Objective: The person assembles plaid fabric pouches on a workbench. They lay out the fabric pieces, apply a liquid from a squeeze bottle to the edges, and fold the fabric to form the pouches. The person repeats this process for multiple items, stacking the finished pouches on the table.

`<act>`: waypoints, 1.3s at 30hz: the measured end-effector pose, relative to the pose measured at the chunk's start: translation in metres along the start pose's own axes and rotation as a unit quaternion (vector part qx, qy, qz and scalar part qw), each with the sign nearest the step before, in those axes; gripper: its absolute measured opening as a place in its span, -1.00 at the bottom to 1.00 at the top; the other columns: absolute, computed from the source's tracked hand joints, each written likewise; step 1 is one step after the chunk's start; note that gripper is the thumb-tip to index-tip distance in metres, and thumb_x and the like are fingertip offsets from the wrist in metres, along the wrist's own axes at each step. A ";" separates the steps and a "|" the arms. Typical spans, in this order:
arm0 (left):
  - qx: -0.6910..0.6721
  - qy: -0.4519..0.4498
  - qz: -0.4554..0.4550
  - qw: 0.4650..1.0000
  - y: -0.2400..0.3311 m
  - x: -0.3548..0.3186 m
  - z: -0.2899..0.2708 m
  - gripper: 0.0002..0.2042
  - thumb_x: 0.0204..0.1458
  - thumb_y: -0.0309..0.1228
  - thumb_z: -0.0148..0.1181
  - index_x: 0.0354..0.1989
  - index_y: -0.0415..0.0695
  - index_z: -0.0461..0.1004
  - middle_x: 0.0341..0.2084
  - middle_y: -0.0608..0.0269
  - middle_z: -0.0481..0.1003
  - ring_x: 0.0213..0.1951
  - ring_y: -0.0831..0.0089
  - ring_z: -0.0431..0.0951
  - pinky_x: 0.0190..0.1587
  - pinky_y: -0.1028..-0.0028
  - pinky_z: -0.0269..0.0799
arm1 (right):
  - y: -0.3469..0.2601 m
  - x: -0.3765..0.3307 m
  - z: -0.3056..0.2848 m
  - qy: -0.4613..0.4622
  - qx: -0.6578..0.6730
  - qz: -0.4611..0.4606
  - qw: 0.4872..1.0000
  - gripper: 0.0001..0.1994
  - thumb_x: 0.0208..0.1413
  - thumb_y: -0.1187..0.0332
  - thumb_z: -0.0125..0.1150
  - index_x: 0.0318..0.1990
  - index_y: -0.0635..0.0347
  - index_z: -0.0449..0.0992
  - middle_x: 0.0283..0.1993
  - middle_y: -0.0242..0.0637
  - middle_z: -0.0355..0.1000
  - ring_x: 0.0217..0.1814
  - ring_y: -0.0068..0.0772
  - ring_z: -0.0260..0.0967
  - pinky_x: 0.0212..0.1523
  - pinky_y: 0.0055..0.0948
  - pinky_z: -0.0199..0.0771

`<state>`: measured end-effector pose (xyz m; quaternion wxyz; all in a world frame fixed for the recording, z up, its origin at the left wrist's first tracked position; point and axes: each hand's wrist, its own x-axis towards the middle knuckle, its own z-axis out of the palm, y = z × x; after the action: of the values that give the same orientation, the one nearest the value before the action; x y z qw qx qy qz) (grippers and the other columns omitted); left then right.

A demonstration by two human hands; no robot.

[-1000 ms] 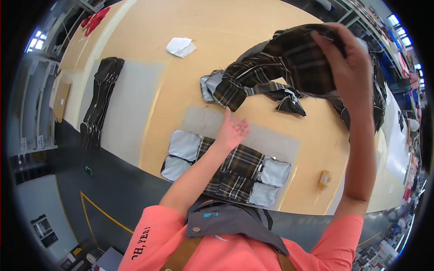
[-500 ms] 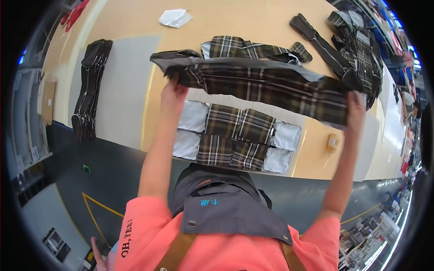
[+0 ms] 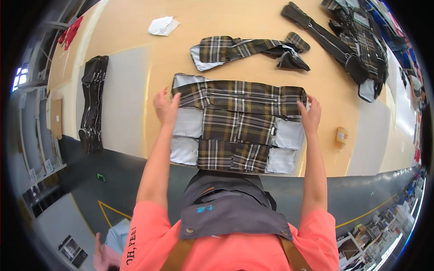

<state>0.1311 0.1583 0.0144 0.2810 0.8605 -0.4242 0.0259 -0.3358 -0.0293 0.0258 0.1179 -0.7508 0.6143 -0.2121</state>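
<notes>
A long plaid fabric panel [image 3: 244,97] with a zipper across it lies flat, its grey lining showing at the far left corner. My left hand [image 3: 166,107] is at its left end, thumb against the edge and fingers spread apart. At the right end, my right hand [image 3: 311,115] touches the edge, thumb and fingers apart. Closer to me are two rows of plaid pieces, a middle row [image 3: 239,126] and a near row [image 3: 233,155], with silvery lining at both ends. The panel's near edge meets the middle row.
Beyond the panel lies another plaid piece [image 3: 253,47]. A dark zippered strip bundle [image 3: 93,104] rests at left. Dark strips [image 3: 332,40] and a plaid pile [image 3: 368,49] occupy the far right. A small yellowish block [image 3: 342,135] and white paper [image 3: 163,26] are also on the table [image 3: 122,22].
The plaid panel, held raised and stretched between both hands before, has come down toward me and lies flat beyond the two rows. My hands have moved closer together, and their grip has loosened.
</notes>
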 end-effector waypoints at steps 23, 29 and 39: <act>-0.106 -0.044 -0.099 0.988 0.016 0.025 0.019 -0.82 0.19 -0.28 0.09 -0.27 -0.15 0.39 -0.53 0.06 0.52 -0.48 0.08 0.55 -0.41 0.24 0.41 | -0.010 -0.016 0.019 0.068 0.433 0.227 0.869 -0.89 0.17 0.45 0.16 -0.23 0.24 0.35 -0.26 -0.42 0.32 -0.20 -0.60 0.25 -0.12 -0.58 0.28; -0.079 -0.077 -0.121 0.987 0.033 0.041 0.012 -0.72 0.02 -0.18 0.32 -0.35 -0.14 0.46 -0.68 0.29 0.41 -0.66 0.46 0.33 -0.54 0.43 0.27 | -0.017 -0.017 0.016 0.079 0.361 0.218 0.904 -0.79 0.15 0.49 0.16 -0.08 0.29 0.38 -0.11 -0.31 0.38 -0.04 -0.46 0.32 0.04 -0.51 0.30; -0.269 -0.267 -0.014 0.925 0.177 -0.019 0.059 -0.66 -0.07 -0.34 0.40 -0.14 -0.17 0.48 -0.62 0.38 0.38 -0.58 0.61 0.34 -0.47 0.58 0.33 | -0.132 -0.019 0.059 -0.151 0.261 -0.113 0.947 -0.60 0.00 0.56 0.22 0.05 0.16 0.41 -0.11 -0.20 0.45 -0.12 -0.20 0.43 -0.12 -0.36 0.43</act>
<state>-0.0243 0.0561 0.0410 0.3783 0.7334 -0.4626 -0.3242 -0.1967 0.0133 0.0284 0.3761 -0.7815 0.4238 -0.2612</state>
